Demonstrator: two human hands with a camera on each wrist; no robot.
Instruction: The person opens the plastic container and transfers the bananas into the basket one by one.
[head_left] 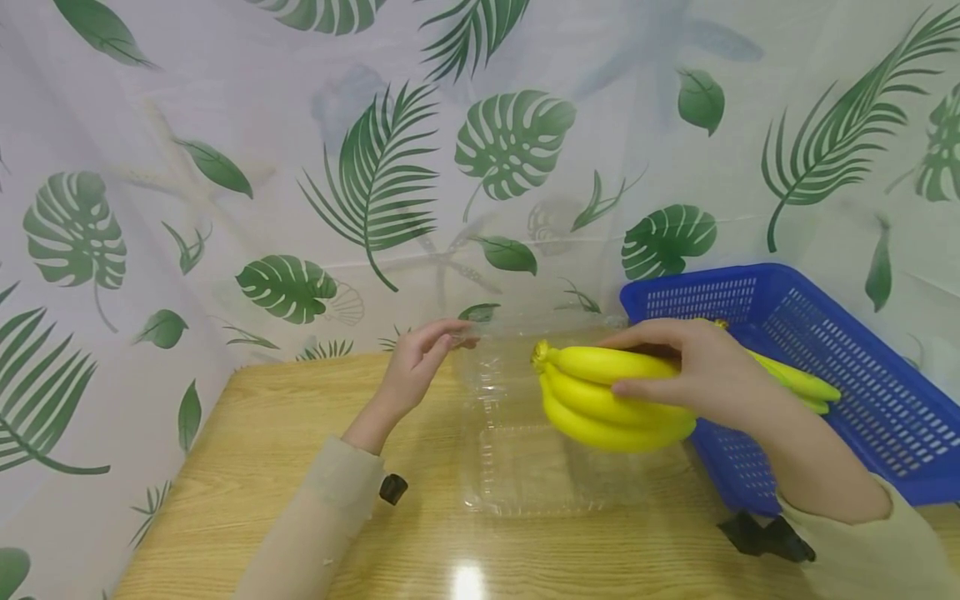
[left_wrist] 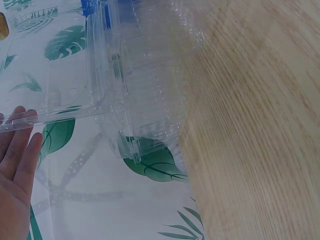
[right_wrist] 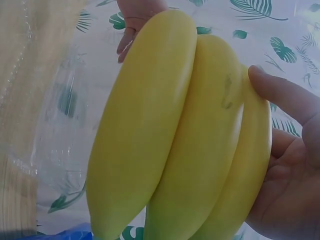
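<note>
A bunch of yellow bananas (head_left: 615, 400) hangs in my right hand (head_left: 697, 375), above a clear plastic container (head_left: 525, 467). The thumb lies on the near side of the bunch and the fingers wrap round behind, while the stem end points left. My left hand (head_left: 416, 358) pinches the left edge of the container's raised clear lid (left_wrist: 55, 112). In the left wrist view, several of its fingers (left_wrist: 20, 155) lie straight near the lid's rim; the thumb is out of that frame. The container stands open on the table.
A blue plastic basket (head_left: 862, 350) stands on the right, with more yellow-green bananas (head_left: 798, 383) in it, partly hidden by my right arm. The wooden table (head_left: 300, 467) meets a leaf-patterned cloth (head_left: 450, 150) at the back.
</note>
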